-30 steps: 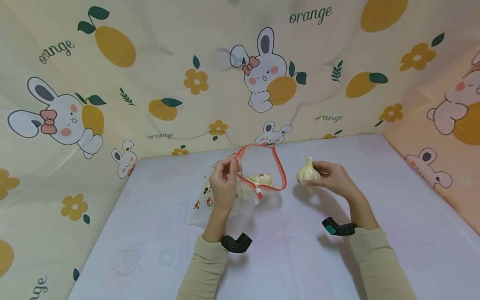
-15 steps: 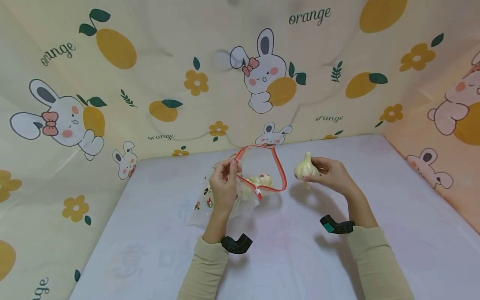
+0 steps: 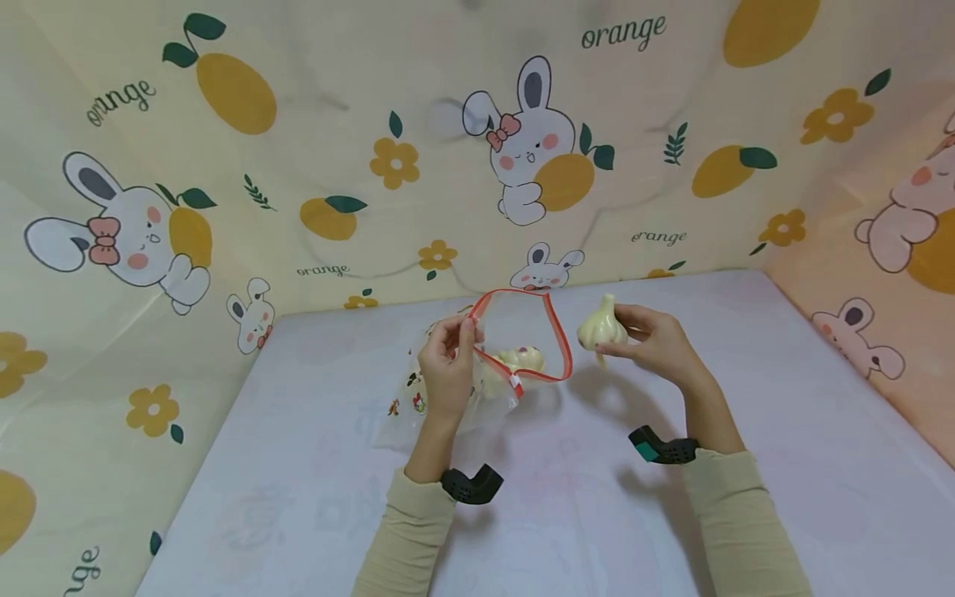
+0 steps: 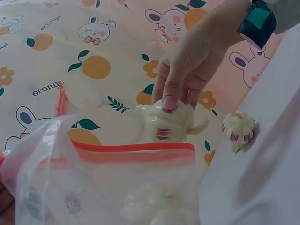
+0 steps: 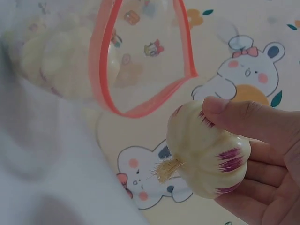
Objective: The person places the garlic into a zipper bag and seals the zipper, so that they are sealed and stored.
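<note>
My left hand (image 3: 448, 365) pinches the red-edged rim of a clear zip bag (image 3: 403, 431) printed with small cartoon figures. The bag's mouth gapes toward the right, and pale garlic bulbs (image 3: 525, 358) lie inside it. Just right of that mouth, my right hand (image 3: 656, 340) holds a garlic bulb (image 3: 600, 329) above the table, stem up. In the right wrist view this bulb (image 5: 206, 150) shows purple streaks and a tuft of roots, gripped between thumb and fingers. It is apart from the bag's red rim (image 5: 140, 110).
Another garlic bulb (image 4: 238, 131) rests on the white table, seen in the left wrist view; the head view does not show it. A printed cloth (image 3: 418, 108) with rabbits and oranges rises behind the white table (image 3: 298, 464) and along its sides.
My right hand has moved left and slightly up with the garlic bulb, closer to the bag's mouth. The left hand and the bag have stayed nearly still.
</note>
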